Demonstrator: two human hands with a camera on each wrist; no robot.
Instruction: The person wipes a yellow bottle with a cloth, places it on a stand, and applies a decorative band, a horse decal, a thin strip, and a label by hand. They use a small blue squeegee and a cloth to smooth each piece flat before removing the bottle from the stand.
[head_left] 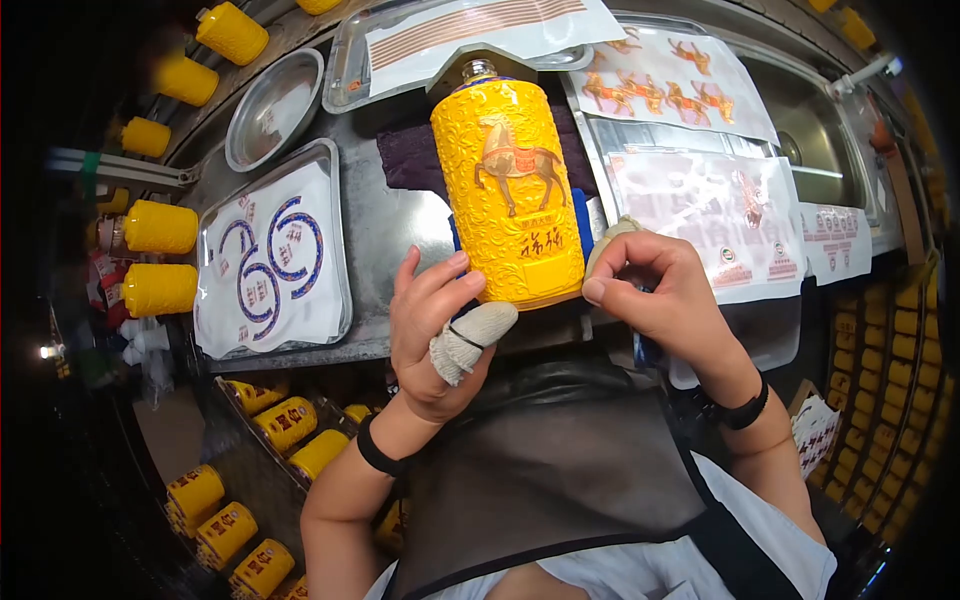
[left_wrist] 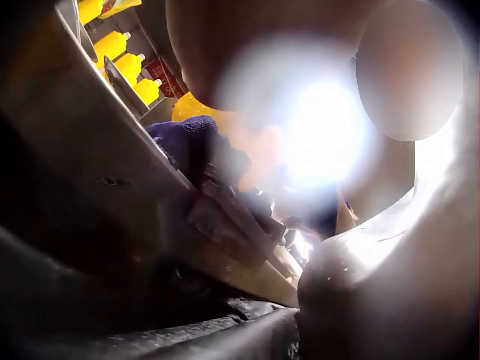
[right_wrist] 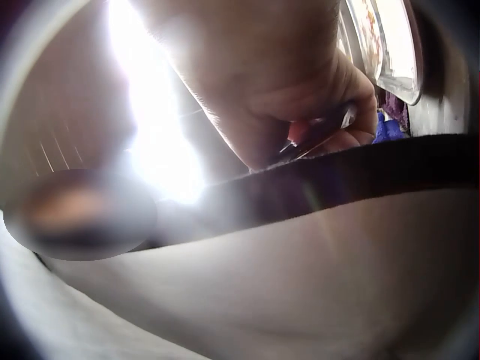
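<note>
A yellow embossed bottle (head_left: 505,190) with a horse picture and dark lettering leans on a blue support, its neck pointing away. My left hand (head_left: 425,335) rests along its lower left side, fingers nearly straight. A cloth cover with a black band wraps the left thumb (head_left: 480,335), which lies by the base. At the lower right edge is my right hand (head_left: 665,290), fingers bent and thumb close to the index fingertip. Another cloth cover (head_left: 615,235) shows beside its index finger. The right wrist view shows something reddish (right_wrist: 298,131) among those fingers; I cannot tell what they hold.
To the left, a tray (head_left: 345,240) bears a sheet of blue ring decals, with a metal bowl (head_left: 232,135) behind. Horse decals (head_left: 690,105) and printed sheets (head_left: 690,215) lie right, beside a sink (head_left: 825,140). Yellow bottles (head_left: 160,290) stand around. Glare washes out both wrist views.
</note>
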